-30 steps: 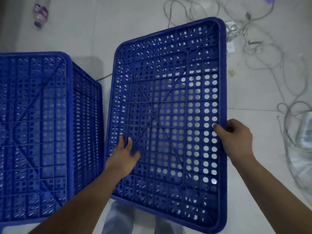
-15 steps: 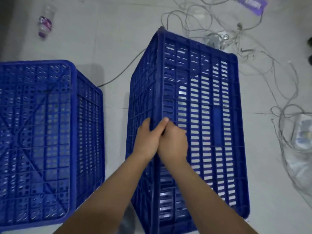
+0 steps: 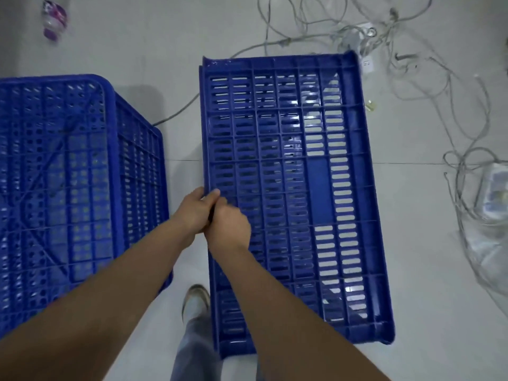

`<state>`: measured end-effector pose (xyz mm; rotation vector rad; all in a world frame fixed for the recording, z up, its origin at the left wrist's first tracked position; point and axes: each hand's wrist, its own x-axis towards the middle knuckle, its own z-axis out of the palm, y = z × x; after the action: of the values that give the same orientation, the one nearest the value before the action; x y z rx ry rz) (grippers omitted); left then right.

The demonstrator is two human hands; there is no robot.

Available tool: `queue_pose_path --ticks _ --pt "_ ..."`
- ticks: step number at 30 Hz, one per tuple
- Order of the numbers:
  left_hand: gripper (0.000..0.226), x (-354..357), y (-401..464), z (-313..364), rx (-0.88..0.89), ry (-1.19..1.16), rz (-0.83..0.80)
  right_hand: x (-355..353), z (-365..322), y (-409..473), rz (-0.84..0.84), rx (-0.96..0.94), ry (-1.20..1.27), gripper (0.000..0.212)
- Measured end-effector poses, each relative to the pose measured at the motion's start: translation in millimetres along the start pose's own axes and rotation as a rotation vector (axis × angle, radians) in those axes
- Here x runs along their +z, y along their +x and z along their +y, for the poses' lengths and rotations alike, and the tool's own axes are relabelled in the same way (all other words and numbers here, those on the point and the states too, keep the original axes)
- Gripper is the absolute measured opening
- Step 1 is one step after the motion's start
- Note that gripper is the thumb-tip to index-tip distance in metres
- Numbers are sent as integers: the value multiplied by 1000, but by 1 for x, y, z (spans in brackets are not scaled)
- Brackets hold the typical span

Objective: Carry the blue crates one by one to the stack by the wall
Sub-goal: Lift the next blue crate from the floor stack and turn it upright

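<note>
both hands, the left hand [image 3: 194, 209] and right hand [image 3: 228, 226], are gripping the left edge of the blue slotted plastic crate [image 3: 291, 199], which is tipped on its side; carrying seems barely begun. beside it, a second blue perforated crate [image 3: 68, 193] is waiting; no wall stack is showing.

Light is dim, flat, cool, w/ a bluish cast. Soft shadow on the floor [image 3: 176, 50] just above the left crate [image 3: 68, 174]. Small glare spots on the held crate [image 3: 316, 174], esp. its top rim. Bottle [image 3: 53, 19] upper left is blurred; wide-angle bending toward edges; fine detail smeared throughout.
</note>
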<state>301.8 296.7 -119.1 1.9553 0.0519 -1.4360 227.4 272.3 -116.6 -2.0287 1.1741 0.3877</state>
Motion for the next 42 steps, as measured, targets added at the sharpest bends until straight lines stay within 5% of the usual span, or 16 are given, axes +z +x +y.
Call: queue_pose_path --ticks 4,8,12,15,17,25,33,42 --pt "57 1 -2 -2 -14 47 29 -35 21 -5 -97 -40 314 23" --pt "43 14 -16 -11 135 127 239 -89 73 -8 261 13 279 13" --pt "59 27 -47 -37 366 288 374 -147 144 -8 589 182 311 40" --pt "65 37 -63 -55 510 694 393 -160 189 -1 433 503 447 63" --pt "65 44 -68 -62 421 826 350 -152 205 1 248 628 560 66" --pt "59 55 -62 -50 238 737 416 -147 216 -3 96 706 771 57" --pt "55 32 -51 -57 116 683 561 -138 183 -26 72 375 929 20" --pt "55 -16 -39 -71 103 639 493 -116 136 -34 184 194 850 11"
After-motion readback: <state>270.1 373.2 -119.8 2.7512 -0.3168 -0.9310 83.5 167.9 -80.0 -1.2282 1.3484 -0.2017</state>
